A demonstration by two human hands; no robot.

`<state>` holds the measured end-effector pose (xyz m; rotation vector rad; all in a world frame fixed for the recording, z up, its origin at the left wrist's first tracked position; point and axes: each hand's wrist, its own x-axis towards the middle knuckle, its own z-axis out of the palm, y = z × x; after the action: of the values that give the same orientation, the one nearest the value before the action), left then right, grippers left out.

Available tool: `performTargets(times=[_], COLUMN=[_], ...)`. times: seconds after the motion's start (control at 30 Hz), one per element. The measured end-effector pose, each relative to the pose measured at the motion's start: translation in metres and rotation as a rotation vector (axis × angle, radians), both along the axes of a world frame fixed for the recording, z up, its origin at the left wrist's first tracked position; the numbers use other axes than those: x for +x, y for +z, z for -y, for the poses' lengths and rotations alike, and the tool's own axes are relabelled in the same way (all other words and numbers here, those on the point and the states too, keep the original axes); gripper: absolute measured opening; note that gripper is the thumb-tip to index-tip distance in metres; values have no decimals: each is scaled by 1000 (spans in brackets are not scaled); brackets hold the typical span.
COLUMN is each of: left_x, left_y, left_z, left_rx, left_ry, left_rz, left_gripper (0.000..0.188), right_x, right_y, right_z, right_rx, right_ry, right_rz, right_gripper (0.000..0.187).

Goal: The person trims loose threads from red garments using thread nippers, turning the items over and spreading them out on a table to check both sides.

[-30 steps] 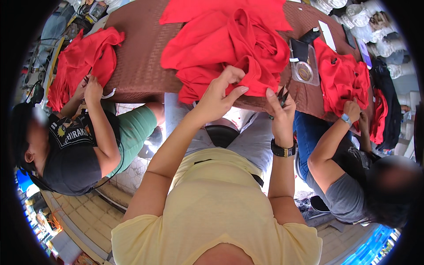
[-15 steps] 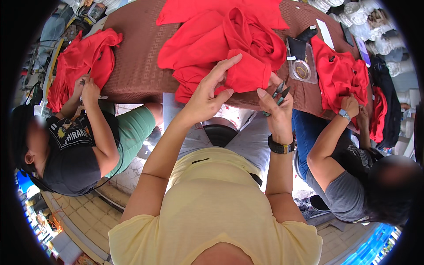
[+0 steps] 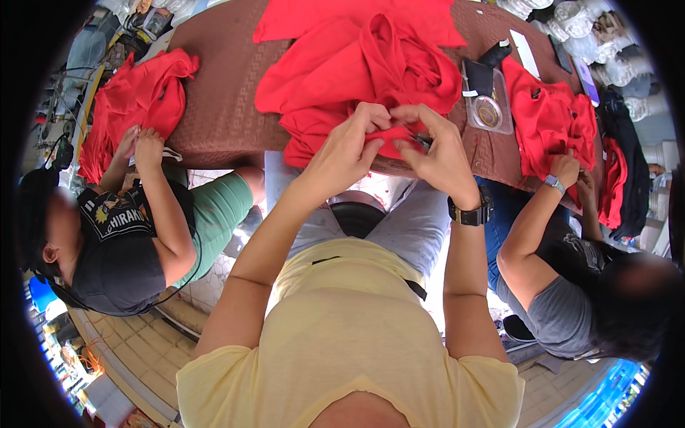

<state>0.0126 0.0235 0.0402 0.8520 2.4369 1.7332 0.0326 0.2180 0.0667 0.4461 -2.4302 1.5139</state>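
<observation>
A heap of red cloth, perhaps garments, lies before me at the near edge of the table. My left hand is closed on a fold of it, fingertips curled inward. Close by on the right, my right hand holds small dark thread snips in its palm, the blades pointing left toward the pinched cloth. Its forefinger and thumb reach to the same fold. Whether the blades touch the fabric is hidden by the fingers.
A brown patterned cloth covers the table. A clear plastic box sits right of the heap, near a black roll and a white strip. Co-workers on both sides handle red cloth and more red fabric.
My right hand has moved up and left, bringing the snips to the cloth. My left fingers, spread open before, have curled in on the fold.
</observation>
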Motion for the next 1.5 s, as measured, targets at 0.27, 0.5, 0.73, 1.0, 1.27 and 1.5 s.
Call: performTargets(times=[0.27, 0.5, 0.73, 1.0, 1.27, 1.5], left_x=[-5, -4, -14, -56, -107, -140], left_y=[-30, -36, -35, -40, 47, 71], left_z=[-5, -9, 9, 76, 92, 97], left_rx=[77, 94, -269, -628, 82, 44], left_ry=[289, 281, 374, 434, 397, 542], left_rz=[-626, -590, -467, -342, -357, -288], left_gripper=[29, 29, 48, 33, 7, 21], right_x=[14, 14, 22, -22, -63, -146], right_y=[-53, -67, -58, 2, 107, 98], right_z=[18, 22, 21, -26, -34, -58], right_rx=[-155, -192, -266, 125, -72, 35], right_ry=[-294, -365, -341, -333, -357, -525], right_rz=[-282, -357, -232, -401, -680, -746], right_gripper=[22, 24, 23, 22, 23, 19])
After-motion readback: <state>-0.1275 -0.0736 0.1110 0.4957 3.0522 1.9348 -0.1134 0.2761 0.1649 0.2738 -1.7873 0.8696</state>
